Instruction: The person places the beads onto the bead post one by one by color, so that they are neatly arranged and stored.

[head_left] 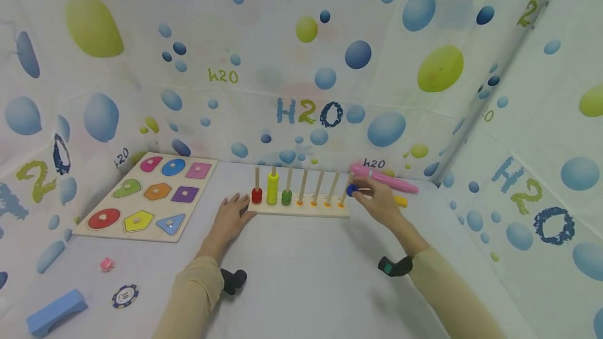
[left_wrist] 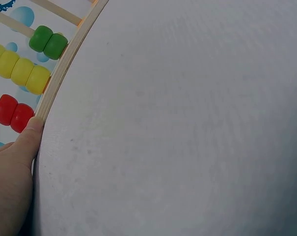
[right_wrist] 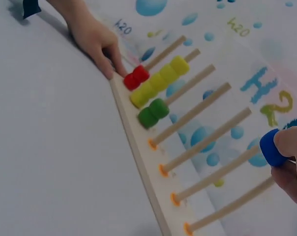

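Seven wooden pegs [head_left: 317, 188] are carried by the peg rack [head_left: 301, 213], which is set on the white worktop [head_left: 301, 266] and taken here as the landmark. On its leftmost peg two red beads [head_left: 256, 195] are stacked, on the next a tall column of yellow beads [head_left: 272, 189], and on the third two green beads [head_left: 287, 198]; the other four pegs are ringed with orange at the foot. At the rack's right end, near the top of the last peg, a blue bead [head_left: 351, 190] is pinched between thumb and fingers of the right hand [head_left: 379, 202], its grip closed down to the bead's thickness; whether the bead is on the peg cannot be told. The rack's front left corner is touched by the thumb of the left hand [head_left: 231, 218], whose fingers are laid out loosely beside that end, the grip spread. To the left of the rack a shape puzzle board [head_left: 124, 204] is placed; nearer the person on that side, a pink piece [head_left: 107, 264], a round chip [head_left: 125, 296] and a blue block [head_left: 57, 313] are laid. Beyond the rack's right end a long pink object [head_left: 394, 181] is seen, and a yellow object [head_left: 400, 201] is partly hidden by the right hand.
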Demonstrator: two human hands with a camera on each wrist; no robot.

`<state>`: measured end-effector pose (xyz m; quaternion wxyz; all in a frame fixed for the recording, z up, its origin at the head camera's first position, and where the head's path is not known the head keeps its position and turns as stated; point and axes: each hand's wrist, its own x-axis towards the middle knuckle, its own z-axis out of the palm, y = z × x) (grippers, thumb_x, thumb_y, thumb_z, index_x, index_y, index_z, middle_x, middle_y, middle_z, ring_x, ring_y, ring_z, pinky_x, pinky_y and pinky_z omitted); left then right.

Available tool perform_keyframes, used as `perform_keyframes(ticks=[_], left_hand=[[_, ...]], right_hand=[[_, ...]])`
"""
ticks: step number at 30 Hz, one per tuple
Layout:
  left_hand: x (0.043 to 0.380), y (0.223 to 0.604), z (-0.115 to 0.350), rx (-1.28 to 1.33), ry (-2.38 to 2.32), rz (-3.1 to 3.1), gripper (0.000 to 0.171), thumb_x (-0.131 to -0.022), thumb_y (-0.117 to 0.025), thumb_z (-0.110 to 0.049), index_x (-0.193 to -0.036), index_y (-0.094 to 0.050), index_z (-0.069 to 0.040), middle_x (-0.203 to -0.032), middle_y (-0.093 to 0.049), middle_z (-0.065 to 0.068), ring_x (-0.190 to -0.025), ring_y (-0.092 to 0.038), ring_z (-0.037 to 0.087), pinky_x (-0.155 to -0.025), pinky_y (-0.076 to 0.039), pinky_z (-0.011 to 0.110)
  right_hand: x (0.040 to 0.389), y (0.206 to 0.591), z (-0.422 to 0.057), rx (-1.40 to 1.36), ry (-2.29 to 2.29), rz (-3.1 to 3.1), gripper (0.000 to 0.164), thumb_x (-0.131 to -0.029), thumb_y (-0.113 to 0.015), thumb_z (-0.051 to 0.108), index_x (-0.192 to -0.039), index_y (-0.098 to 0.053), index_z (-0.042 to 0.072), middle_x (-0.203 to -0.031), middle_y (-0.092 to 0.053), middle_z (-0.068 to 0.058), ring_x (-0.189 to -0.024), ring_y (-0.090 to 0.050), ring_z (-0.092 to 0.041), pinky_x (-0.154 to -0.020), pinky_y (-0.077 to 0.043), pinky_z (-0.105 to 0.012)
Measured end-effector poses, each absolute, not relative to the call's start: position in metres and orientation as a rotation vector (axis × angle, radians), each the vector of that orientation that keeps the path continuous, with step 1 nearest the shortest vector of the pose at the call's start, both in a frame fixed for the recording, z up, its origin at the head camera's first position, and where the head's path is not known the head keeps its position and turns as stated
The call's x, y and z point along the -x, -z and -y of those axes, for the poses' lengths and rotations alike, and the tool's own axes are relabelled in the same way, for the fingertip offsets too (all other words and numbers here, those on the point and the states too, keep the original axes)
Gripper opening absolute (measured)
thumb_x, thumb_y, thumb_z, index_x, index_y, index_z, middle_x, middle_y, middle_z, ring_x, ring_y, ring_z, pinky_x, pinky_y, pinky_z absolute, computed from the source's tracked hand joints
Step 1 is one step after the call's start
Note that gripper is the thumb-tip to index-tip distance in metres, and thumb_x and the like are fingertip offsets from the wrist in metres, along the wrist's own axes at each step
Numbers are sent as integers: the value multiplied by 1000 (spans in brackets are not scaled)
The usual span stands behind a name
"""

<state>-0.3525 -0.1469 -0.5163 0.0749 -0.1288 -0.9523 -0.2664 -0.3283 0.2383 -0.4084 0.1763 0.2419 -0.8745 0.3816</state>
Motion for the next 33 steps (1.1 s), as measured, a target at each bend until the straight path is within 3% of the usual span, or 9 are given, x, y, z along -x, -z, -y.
perform_keyframes(ticks=[18,33], left_hand=[[353,513,146,373,796,2848,60,-91,-62,-36,-137,-47,0,-141,-44,17,-136,-27,38,-112,-11,56],[350,516,146,389,795,2823,59,-90,-64,-35,-135,-49,1,-139,-47,17,-135,-30,39,-111,-13,57]], right_hand=[[373,381,-155,-767,-1113,2460,31,-89,-63,2,-119,-56,-2,-113,-65,-14,-104,-62,-23,-88,-51,-27],[382,387,-125,-735,-1117,2456,35,-87,-62,-3,-121,-54,-5,-111,-65,-19,-101,-64,-26,-86,-52,-23]])
